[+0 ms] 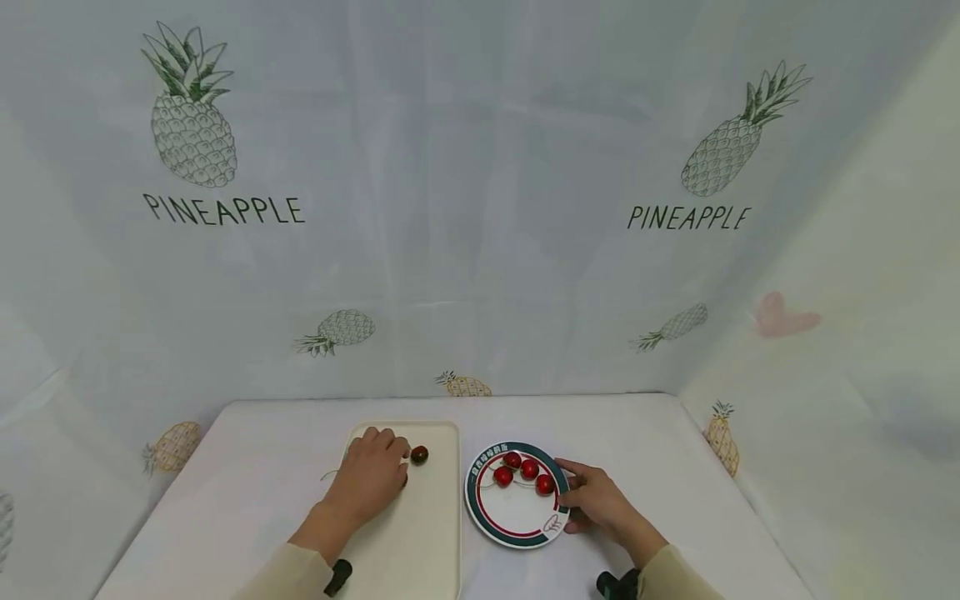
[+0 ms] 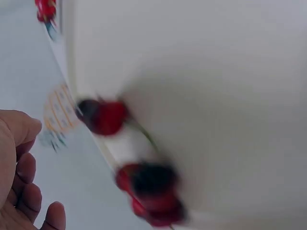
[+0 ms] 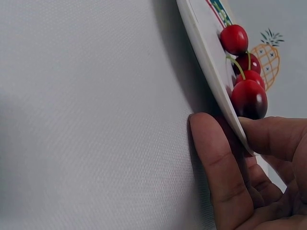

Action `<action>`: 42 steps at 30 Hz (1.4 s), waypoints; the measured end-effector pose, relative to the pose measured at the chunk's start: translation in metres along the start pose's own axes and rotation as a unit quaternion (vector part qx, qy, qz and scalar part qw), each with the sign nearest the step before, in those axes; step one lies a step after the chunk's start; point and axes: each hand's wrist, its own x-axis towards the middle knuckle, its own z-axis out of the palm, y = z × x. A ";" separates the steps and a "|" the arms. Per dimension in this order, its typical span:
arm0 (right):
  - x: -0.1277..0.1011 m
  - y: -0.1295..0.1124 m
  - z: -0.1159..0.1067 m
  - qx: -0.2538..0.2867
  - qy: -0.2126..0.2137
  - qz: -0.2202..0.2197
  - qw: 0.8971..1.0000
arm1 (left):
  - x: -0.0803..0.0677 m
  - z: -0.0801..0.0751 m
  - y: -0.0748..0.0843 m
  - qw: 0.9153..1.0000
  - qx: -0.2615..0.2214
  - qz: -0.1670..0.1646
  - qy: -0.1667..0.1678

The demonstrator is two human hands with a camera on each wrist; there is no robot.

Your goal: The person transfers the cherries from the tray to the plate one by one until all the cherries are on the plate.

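My left hand (image 1: pixel 369 475) reaches over a cream rectangular tray (image 1: pixel 438 533), its fingers loosely bent with nothing visible between them. Close by its fingertips on the tray lies a dark red cherry (image 1: pixel 419 455); more cherries are mostly hidden under the hand. In the left wrist view, blurred cherries (image 2: pixel 112 117) with a green stem lie near the tray's edge, apart from the fingers. My right hand (image 1: pixel 596 498) pinches the right rim of a white plate (image 1: pixel 513 521) with a green border, thumb on top and fingers beneath. Several bright red cherries (image 3: pixel 249 98) sit on that plate.
A white cloth covers the table (image 1: pixel 660 433), and a pale curtain (image 1: pixel 480 208) printed with pineapples hangs behind it. The tray and plate stand side by side with a narrow gap between them. A thin stem (image 1: pixel 327 475) shows left of the left hand.
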 end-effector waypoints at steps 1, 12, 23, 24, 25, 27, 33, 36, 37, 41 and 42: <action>0.001 -0.001 -0.001 0.000 0.002 0.000 1.000 | -0.004 -0.001 -0.007 1.000 -0.003 -0.012 -0.005; 0.004 -0.003 -0.002 0.001 0.008 -0.001 1.000 | -0.034 0.004 -0.037 0.995 -0.012 -0.055 -0.079; 0.005 -0.003 -0.001 0.000 0.011 -0.002 1.000 | -0.037 0.011 -0.029 0.994 0.006 -0.044 -0.097; 0.005 -0.002 -0.001 0.002 0.009 -0.002 1.000 | -0.038 0.011 -0.028 0.994 0.007 -0.043 -0.097; 0.005 -0.002 -0.001 0.004 0.009 -0.002 1.000 | -0.038 0.011 -0.028 0.994 0.007 -0.043 -0.096; 0.005 -0.002 0.000 0.006 0.007 -0.003 1.000 | -0.039 0.011 -0.027 0.995 0.009 -0.040 -0.093; 0.005 -0.001 0.001 0.003 0.006 -0.005 1.000 | -0.038 0.011 -0.026 0.995 0.028 -0.028 -0.092; 0.005 -0.001 0.000 0.004 0.006 -0.008 1.000 | -0.037 0.012 -0.025 0.994 0.041 -0.021 -0.095; 0.005 -0.002 0.000 0.004 0.006 -0.008 1.000 | -0.037 0.013 -0.025 0.994 0.046 -0.019 -0.093; 0.005 -0.003 0.000 0.005 0.006 -0.008 1.000 | -0.038 0.017 -0.026 0.994 0.059 -0.007 -0.089; 0.004 -0.003 0.000 0.004 0.006 -0.008 1.000 | -0.038 0.018 -0.027 0.994 0.059 -0.006 -0.091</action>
